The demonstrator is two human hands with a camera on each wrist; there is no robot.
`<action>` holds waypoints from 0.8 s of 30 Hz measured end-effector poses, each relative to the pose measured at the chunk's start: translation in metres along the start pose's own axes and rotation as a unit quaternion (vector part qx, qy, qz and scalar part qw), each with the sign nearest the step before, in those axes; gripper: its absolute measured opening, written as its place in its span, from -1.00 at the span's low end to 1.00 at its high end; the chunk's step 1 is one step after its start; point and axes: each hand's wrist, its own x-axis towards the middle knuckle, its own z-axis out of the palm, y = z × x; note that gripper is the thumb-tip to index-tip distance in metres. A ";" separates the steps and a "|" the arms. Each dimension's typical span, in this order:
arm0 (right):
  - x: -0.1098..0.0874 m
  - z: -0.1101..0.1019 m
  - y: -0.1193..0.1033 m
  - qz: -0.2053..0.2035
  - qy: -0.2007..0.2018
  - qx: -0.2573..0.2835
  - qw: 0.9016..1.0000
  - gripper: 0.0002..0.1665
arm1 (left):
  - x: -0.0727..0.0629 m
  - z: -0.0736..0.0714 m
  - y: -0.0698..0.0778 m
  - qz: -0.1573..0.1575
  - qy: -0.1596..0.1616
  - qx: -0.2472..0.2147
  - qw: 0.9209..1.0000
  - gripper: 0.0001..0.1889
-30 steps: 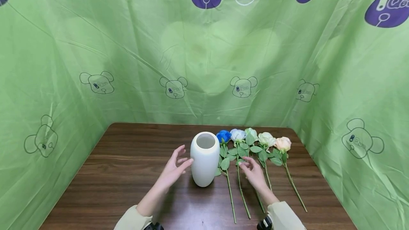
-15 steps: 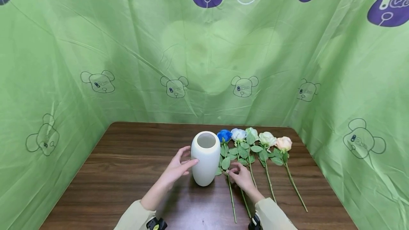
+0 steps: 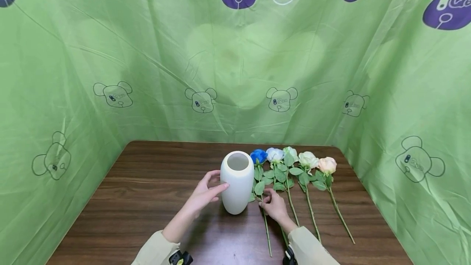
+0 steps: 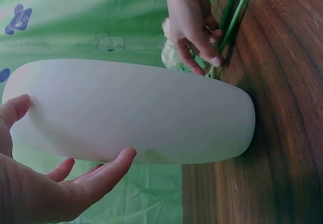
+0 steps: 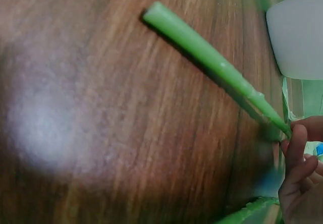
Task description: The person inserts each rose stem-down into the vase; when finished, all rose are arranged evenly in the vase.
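My right hand (image 3: 274, 207): slid left from over the middle stems this past second, fingers now pinching the leftmost stem (image 5: 217, 65), looks like the blue rose (image 3: 259, 156)
My left hand (image 3: 203, 194): closer than before, fingers spread, thumb against the vase (image 3: 237, 193)
Vase: upright on the table (image 3: 147, 183), left of the flowers
Blue rose: still lying down, but basically picked imo
Other roses (image 3: 308, 160): haven't budged
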 end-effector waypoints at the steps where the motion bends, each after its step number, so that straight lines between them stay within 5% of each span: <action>1: 0.000 -0.001 0.000 -0.003 -0.001 0.003 1.000 -0.46 | -0.002 0.001 0.002 0.000 0.001 0.004 1.000 -0.44; 18: -0.012 -0.037 0.000 -0.022 -0.045 0.090 0.995 -0.48 | -0.004 0.002 0.003 0.001 0.001 0.016 1.000 -0.45; 24: -0.016 -0.058 -0.020 -0.026 -0.045 0.114 0.992 -0.46 | -0.002 0.000 0.003 0.004 0.000 0.018 1.000 -0.45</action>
